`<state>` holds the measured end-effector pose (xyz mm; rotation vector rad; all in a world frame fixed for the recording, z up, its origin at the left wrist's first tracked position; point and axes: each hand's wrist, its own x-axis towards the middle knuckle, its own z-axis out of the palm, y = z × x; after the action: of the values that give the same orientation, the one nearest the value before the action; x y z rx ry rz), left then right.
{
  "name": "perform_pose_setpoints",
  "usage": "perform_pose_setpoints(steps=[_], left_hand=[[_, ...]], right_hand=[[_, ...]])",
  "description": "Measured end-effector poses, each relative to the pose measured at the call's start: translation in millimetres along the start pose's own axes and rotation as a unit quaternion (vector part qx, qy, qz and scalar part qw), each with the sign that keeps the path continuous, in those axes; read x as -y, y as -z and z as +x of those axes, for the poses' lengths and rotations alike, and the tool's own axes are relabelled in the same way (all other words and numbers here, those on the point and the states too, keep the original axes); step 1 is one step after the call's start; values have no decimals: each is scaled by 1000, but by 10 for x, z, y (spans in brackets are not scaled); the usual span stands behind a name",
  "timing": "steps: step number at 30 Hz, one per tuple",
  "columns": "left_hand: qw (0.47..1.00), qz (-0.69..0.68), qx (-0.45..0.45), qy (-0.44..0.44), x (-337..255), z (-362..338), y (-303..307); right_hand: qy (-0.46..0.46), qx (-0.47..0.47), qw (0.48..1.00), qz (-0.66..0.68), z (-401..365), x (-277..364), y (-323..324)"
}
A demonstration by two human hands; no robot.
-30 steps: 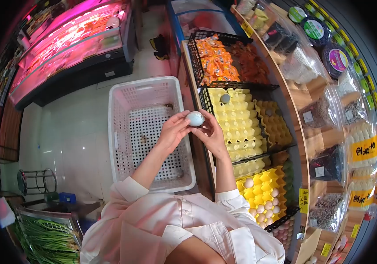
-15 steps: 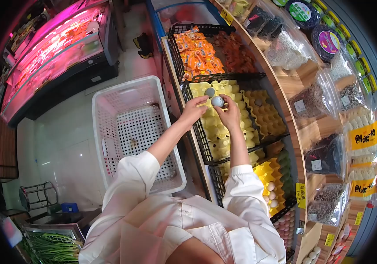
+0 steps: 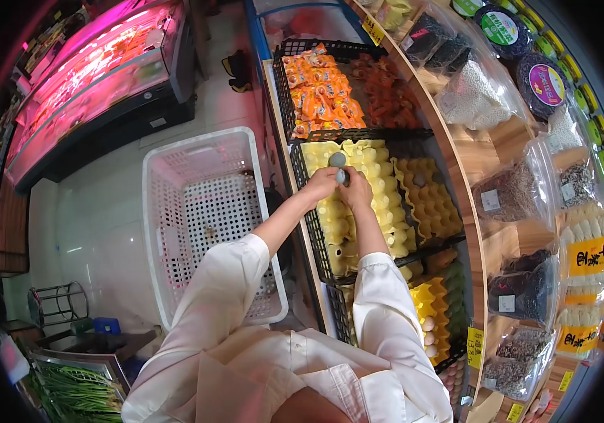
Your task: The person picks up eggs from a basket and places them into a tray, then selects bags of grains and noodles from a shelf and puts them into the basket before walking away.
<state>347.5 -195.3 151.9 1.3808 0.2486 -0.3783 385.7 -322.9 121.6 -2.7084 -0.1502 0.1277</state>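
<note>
Over a yellow egg tray [image 3: 379,201] in a black crate, both my hands meet around a grey-blue egg [image 3: 341,176]. My right hand [image 3: 357,192] has its fingers closed on that egg. My left hand [image 3: 321,183] is closed at the egg's left side, its fingertips touching or very near it; whether it holds anything of its own is hidden. Another greyish egg [image 3: 337,160] sits in the tray just beyond my fingers.
A white perforated basket [image 3: 148,211] stands on the floor at left. Orange packets [image 3: 323,92] fill the crate beyond the tray. Brown trays [image 3: 429,194] lie right of it, below a wooden shelf [image 3: 457,151] with bagged grains. A lit display case [image 3: 97,113] stands far left.
My right hand has moved left and slightly down with its egg, and my left hand has moved right to meet it. The view has shifted slightly.
</note>
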Motion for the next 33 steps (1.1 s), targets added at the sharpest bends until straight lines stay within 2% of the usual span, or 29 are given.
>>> perform_pose_setpoints(steps=[10, 13, 16, 17, 18, 20, 22, 24, 26, 29, 32, 33], left_hand=[[1000, -11, 3, 16, 77, 106, 25], [1000, -12, -12, -10, -11, -51, 21], [996, -67, -22, -48, -133, -325, 178], [994, -77, 7, -83, -121, -419, 311], [991, -86, -11, -103, -237, -717, 387], [984, -145, 5, -107, -325, -1224, 626], [980, -163, 14, -113, -237, -1678, 924], [983, -164, -19, -83, -94, -2125, 1221], [980, -176, -82, -48, 255, -2398, 1539], [955, -193, -222, 31, 860, -2709, 1901], [913, -215, -332, 97, 1429, -2874, 2063], [906, -227, -341, 103, 1614, -2912, 2094]], right_hand=[[-8, 15, 999, -29, 16, 13, -26], [38, -57, 998, -11, -101, 28, 36], [53, -52, 983, 170, -263, 197, 235], [98, -55, 965, 238, -387, 331, 340], [138, -54, 940, 307, -555, 504, 459], [148, -23, 919, 364, -928, 921, 587], [190, 0, 914, 358, -1202, 1204, 456], [206, 67, 904, 368, -1415, 1479, 192], [233, 144, 906, 323, -1560, 1668, -219], [267, 242, 917, 173, -1768, 1931, -819], [278, 356, 891, 37, -1902, 1969, -1584], [280, 389, 878, -4, -1944, 1964, -1811]])
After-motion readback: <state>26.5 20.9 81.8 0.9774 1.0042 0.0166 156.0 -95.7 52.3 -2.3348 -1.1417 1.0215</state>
